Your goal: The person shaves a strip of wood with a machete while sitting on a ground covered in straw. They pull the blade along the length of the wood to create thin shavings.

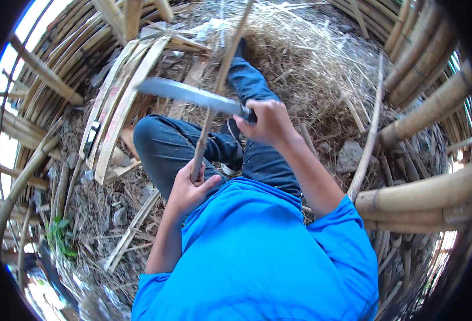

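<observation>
My left hand (189,188) is wrapped round the lower end of a long thin bamboo stick (214,101), which slants up and away from my lap past the top of the view. In my right hand (268,122) is the dark handle of a machete (193,96). Its broad blade points left and crosses the stick above my left hand; motion blurs the blade toward its tip. Whether the edge touches the stick I cannot tell. My legs in dark jeans (161,150) are bent beneath the stick, one knee out to the left.
A slatted wooden piece (121,107) leans at the left, with a small black-and-white object (91,134) on it. Dry straw and shavings (295,59) cover the ground ahead. Thick bamboo poles (423,195) and a long branch (370,134) lie at the right. A stone (348,156) sits near my right arm.
</observation>
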`<state>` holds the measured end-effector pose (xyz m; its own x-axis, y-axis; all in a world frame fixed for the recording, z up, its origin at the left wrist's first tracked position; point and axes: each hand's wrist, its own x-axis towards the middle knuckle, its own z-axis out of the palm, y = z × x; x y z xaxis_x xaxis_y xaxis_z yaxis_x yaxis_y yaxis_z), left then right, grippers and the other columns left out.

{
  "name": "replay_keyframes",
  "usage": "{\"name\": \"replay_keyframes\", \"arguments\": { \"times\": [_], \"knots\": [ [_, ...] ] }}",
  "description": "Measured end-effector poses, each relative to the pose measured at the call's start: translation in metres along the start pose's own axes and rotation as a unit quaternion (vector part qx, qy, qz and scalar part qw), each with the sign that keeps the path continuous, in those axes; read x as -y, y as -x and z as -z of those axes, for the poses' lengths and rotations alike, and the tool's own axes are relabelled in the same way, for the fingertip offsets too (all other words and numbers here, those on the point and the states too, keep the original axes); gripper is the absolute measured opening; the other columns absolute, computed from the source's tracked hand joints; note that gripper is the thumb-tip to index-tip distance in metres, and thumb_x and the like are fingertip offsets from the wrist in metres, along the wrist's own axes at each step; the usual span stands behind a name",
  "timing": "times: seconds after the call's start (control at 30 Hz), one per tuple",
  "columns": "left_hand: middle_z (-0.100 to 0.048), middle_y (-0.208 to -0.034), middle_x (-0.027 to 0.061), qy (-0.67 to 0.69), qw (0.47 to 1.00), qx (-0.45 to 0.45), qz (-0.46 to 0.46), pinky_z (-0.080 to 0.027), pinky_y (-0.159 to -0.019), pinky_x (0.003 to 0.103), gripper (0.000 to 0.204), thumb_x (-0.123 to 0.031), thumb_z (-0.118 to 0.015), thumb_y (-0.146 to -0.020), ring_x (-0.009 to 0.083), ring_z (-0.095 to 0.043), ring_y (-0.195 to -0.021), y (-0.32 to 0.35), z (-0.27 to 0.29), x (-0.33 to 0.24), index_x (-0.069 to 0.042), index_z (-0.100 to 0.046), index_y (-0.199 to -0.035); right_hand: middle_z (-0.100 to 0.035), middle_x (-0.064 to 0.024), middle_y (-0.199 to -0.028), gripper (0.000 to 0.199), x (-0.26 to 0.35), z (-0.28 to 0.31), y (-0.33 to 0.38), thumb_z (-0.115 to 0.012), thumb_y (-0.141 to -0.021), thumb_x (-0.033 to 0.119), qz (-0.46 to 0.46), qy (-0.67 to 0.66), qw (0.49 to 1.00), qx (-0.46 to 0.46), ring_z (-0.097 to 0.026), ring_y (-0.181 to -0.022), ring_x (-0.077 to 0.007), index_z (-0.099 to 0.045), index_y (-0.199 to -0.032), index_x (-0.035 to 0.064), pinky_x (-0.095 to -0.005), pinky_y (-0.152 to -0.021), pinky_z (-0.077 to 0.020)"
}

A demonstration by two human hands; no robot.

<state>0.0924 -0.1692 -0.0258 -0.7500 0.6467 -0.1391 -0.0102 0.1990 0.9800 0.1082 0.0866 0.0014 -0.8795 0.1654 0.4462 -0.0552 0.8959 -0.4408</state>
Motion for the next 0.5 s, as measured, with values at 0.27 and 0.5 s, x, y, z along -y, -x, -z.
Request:
{"name": "replay_keyframes", "arguments": {
  "times": [0.27, 0.5],
  "knots": [
    [-0.036, -0.067, -0.0060, 0.017, 0.995, -0.084, 0.052, -0.030, -0.050, 0.021, 0.032, -0.017, -0.075, -0.083, 0.0026, -0.032, -0.061, 0.043, -0.026, 0.015, -0.007, -0.044, -0.079, -0.055, -0.0179, -0.058, 0.019, 0.038, -0.042, 0.055, -0.072, -0.068, 0.018, -0.013, -0.148, 0.984, 0.099, -0.060, -0.059, -0.0372, -0.058, -0.065, 0.0049, -0.0432, -0.053, -0.0459],
    [-0.041, -0.058, -0.0048, -0.036, 0.994, -0.097, 0.039, -0.030, -0.047, 0.022, 0.030, -0.019, -0.073, -0.084, 0.0025, -0.036, -0.054, 0.049, -0.025, 0.027, -0.007, -0.047, -0.076, -0.059, -0.0153, -0.062, 0.021, 0.042, -0.040, 0.066, -0.073, -0.067, 0.017, -0.019, -0.143, 0.976, 0.161, -0.061, -0.062, -0.0358, -0.057, -0.070, 0.0056, -0.0434, -0.055, -0.0467]
  ]
}}
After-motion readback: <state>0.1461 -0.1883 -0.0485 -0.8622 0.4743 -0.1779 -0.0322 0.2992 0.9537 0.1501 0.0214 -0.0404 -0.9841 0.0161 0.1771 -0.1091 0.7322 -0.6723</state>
